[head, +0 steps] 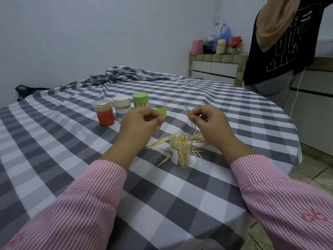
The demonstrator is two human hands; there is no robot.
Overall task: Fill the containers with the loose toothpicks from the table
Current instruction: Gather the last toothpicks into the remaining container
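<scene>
Left hand pinches a few toothpicks; right hand pinches another small bunch. Both above open clear jar, partly filled, loose toothpicks scattered around it.

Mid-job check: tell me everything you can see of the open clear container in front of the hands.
The open clear container is a see-through cylinder, plastic by the look, standing upright on the checked tablecloth with no lid on. A white label with a dark patch sits on its left side. It holds many pale wooden toothpicks, leaning at mixed angles, and reaching near the rim. Loose toothpicks lie scattered round its base. Neither hand touches it; both hover beyond it.
</scene>
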